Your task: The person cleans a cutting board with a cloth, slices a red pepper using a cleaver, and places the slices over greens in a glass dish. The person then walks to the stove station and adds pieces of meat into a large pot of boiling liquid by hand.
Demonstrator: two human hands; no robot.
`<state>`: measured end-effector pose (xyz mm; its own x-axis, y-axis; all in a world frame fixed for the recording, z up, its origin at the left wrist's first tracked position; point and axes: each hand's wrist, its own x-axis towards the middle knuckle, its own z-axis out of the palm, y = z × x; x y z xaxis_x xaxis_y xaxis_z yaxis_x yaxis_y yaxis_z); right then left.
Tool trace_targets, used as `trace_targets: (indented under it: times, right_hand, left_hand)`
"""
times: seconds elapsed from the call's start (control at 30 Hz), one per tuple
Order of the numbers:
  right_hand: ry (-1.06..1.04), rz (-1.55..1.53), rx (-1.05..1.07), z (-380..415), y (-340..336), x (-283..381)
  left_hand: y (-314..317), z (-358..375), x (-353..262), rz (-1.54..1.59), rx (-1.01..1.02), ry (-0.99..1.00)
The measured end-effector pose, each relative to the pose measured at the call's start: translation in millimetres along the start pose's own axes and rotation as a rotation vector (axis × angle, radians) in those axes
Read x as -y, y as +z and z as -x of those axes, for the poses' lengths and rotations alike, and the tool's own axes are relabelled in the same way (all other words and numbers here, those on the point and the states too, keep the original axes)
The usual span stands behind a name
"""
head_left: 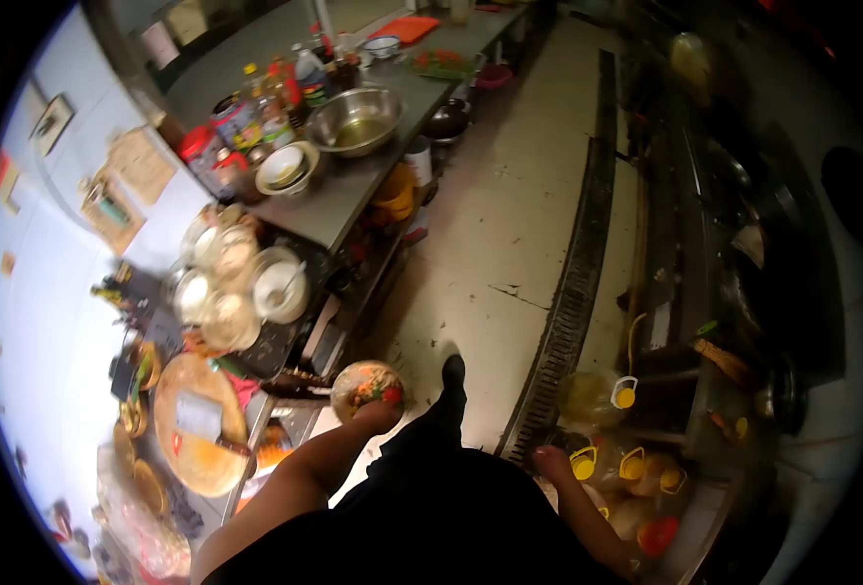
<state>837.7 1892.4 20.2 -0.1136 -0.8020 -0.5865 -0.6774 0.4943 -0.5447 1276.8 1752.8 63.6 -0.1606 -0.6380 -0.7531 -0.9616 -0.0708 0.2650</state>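
My left hand (381,416) hangs low in front of me and overlaps the near rim of a round container (355,376) of chopped orange, green and pale food scraps. Something small and red (392,394) shows right by its fingers, which are blurred, so I cannot tell whether they hold anything. Down at my right side, my right hand (551,462) is beside several plastic jugs (602,466) with yellow caps and handles. Its fingers are dim and smeared. One dark shoe (453,372) points forward on the floor.
Left, a cleaver (200,417) lies on a round wooden chopping board (173,385). Beyond are white tubs (280,284), a steel basin (355,122) and bottles on a metal counter (339,210). A drain grate (570,292) runs along the floor; dark cooking equipment lines the right.
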Motion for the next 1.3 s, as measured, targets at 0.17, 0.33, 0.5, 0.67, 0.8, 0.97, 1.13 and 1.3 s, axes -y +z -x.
trace_targets:
  times: [0.17, 0.33, 0.5, 0.67, 0.8, 0.97, 1.13, 1.3]
  right_hand:
    - [0.094, 0.095, 0.013, -61, -17, -62]
    - [0.034, -0.218, -0.193, -161, -13, -193]
    - [0.14, 0.65, 0.053, -183, -113, -31]
    - [0.178, 0.049, 0.083, -291, -177, 56]
    - [0.115, 0.014, 0.005, -372, -237, 101]
    - [-0.023, 0.439, 0.185, -495, -326, 113]
    - [-0.312, 0.887, 0.176, -620, -397, 135]
    - [-0.332, 0.453, -0.172, -620, -479, 236]
  left_hand:
    - [-53, -107, 12, -0.176, 0.107, 0.034]
    - [-169, -234, 3, -0.198, -0.153, 0.076]
    - [-345, -335, 10, -0.348, -0.932, 0.082]
    - [-505, -316, -39, 1.982, -0.976, -0.133]
    - [-519, -385, 47, 2.156, -0.988, -0.068]
    - [-491, -349, 18, 0.499, -1.209, -0.469]
    - [-506, -354, 1, 1.358, -1.363, -0.427]
    - [-524, -360, -34, 1.344, -1.367, -0.496]
